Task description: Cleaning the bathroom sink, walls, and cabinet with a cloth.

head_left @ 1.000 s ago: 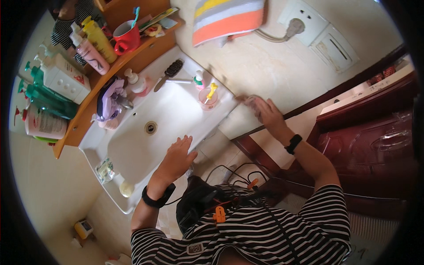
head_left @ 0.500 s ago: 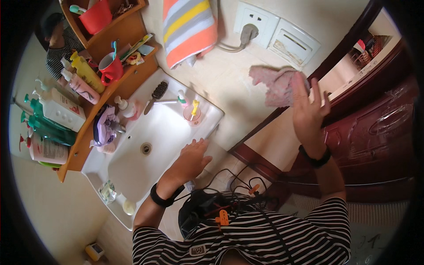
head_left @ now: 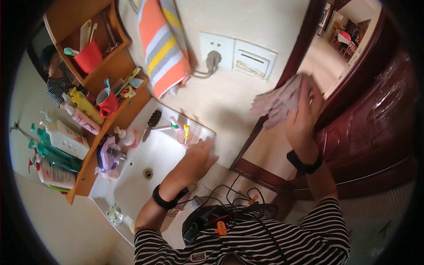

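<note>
Up by the doorway, my right hand (head_left: 304, 115) grips a crumpled pinkish-grey cloth (head_left: 276, 102) that hangs out to the left of the fingers, smeared by motion. My left hand (head_left: 196, 161) is over the near right corner of the white sink (head_left: 134, 194), palm down, fingers loosely stretched and holding nothing visible. Just beyond its fingertips stands a small clear cup (head_left: 184, 138) with a yellow item (head_left: 187, 131) in it. Beside that is a small pump bottle (head_left: 176, 124) with a green and white top. A dark hairbrush (head_left: 153, 123) lies on the sink's back rim.
A wooden shelf (head_left: 92, 163) on the left carries several pump bottles, a red mug (head_left: 107, 104) and a red cup (head_left: 88, 57). A striped towel (head_left: 161, 48) hangs on the wall near a plugged-in socket (head_left: 216, 46). At right is a dark red door (head_left: 366, 110). Black cables (head_left: 229, 187) hang before my shirt.
The view has swung toward the right. My right hand has turned and swings the cloth, which hangs more spread out. My left hand has moved closer to the clear cup.
</note>
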Available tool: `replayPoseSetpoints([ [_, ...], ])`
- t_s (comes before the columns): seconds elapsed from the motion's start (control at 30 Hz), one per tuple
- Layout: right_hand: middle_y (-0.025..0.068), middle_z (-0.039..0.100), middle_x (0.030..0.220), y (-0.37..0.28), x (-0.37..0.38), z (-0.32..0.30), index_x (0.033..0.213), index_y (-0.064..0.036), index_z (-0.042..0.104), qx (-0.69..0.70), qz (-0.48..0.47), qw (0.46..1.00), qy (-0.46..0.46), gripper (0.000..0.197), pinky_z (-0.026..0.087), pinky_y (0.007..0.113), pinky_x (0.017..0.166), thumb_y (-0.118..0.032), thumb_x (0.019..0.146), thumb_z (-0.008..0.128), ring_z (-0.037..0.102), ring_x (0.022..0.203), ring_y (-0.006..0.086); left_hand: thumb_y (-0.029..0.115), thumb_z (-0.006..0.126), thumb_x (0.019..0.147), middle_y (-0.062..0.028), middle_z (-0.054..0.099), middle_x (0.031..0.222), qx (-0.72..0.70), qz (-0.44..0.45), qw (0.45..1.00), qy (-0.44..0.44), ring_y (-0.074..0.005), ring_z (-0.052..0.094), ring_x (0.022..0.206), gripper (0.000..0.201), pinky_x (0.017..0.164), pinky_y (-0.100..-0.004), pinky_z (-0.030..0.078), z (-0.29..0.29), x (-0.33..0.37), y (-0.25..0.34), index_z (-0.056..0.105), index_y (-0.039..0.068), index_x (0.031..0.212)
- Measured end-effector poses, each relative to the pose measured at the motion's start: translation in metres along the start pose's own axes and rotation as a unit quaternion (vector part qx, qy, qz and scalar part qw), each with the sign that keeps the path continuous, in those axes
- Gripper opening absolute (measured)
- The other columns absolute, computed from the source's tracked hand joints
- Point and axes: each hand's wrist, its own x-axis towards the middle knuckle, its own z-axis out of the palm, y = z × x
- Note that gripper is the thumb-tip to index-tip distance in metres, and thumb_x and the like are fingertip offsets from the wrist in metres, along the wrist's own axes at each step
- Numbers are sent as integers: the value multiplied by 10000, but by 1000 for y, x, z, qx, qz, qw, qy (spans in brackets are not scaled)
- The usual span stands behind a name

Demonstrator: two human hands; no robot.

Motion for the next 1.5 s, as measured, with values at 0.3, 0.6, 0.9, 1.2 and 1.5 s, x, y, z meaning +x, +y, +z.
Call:
replayPoseSetpoints([
  [0.3, 366, 346, 1422, -5, 43, 63, 1446, 174, 225, 10, 11, 995, 100, 827, 319, 522, 1044, -93, 823, 700, 393, 1220, 469, 202, 611, 969, -225, 515, 1403, -89, 59, 992, 70, -306, 508, 1305, 544, 1065, -356, 413, -18, 66, 54, 420, -4, 1435],
  [0.6, 213, 622, 1094, 31, -98, 70, 1172, 55, 569, 185, 7, 978, -97, 292, 512, 428, 829, -139, 954, 560, 613, 961, 364, 183, 624, 954, -174, 622, 1268, -126, 62, 988, 62, -236, 639, 1082, 475, 937, -333, 504, 14, 95, 63, 500, 6, 1377],
  [0.9, 196, 514, 1230, 21, -39, 9, 1370, 30, 460, 392, 153, 907, -5, 481, 487, 345, 944, -21, 919, 621, 597, 1068, 297, 95, 622, 935, -131, 635, 1128, -249, 87, 965, -13, -190, 654, 913, 350, 806, -311, 527, 18, 115, 135, 525, 1, 1258],
  [1.2, 131, 554, 1191, 63, -24, -21, 1402, 19, 440, 495, 239, 824, -140, 504, 534, 310, 810, 4, 926, 605, 634, 903, 181, -13, 642, 901, -37, 596, 967, -343, 139, 921, 119, -92, 604, 860, 275, 719, -246, 497, -2, 122, 152, 537, 24, 1153],
  [1.5, 194, 573, 1259, 76, 196, -8, 1404, 48, 425, 376, -84, 898, 211, 516, 457, 353, 967, -64, 930, 597, 586, 1100, 299, 13, 718, 820, -101, 534, 888, -103, 155, 924, 335, -224, 573, 762, 261, 666, -307, 507, -8, 153, 141, 486, 25, 940],
])
